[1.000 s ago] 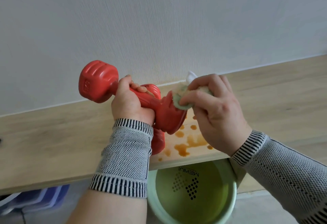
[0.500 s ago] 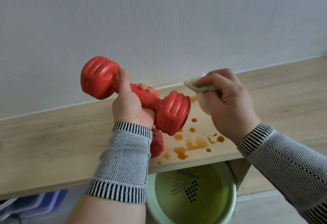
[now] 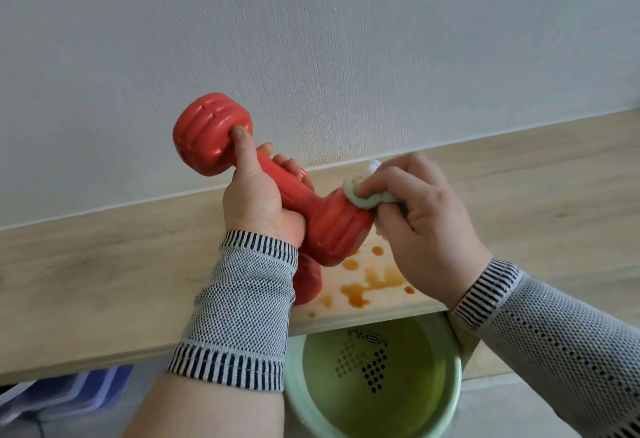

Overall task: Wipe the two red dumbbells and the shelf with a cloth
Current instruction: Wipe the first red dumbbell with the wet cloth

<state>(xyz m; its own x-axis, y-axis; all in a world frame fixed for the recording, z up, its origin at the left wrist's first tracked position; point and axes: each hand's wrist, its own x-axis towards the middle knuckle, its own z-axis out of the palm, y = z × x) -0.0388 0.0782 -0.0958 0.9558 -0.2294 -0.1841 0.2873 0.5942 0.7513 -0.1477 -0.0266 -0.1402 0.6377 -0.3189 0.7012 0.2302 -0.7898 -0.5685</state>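
Red dumbbell [image 3: 277, 192], raised above shelf [image 3: 104, 264] front edge, left hand [image 3: 258, 202] wrapped round handle; right hand [image 3: 420, 216] pinching green cloth [image 3: 363, 195] against lower head; second dumbbell [image 3: 306, 282] resting beneath; risk: grip slipping, weight dropping into brown spill [image 3: 367, 285]

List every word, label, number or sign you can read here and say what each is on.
"MEMUI", seen upside down, printed in black above a dotted black logo, inside the pale green round plastic basin under the light wooden shelf.
No readable text on the red plastic dumbbell held in the left hand; only moulded grooves.
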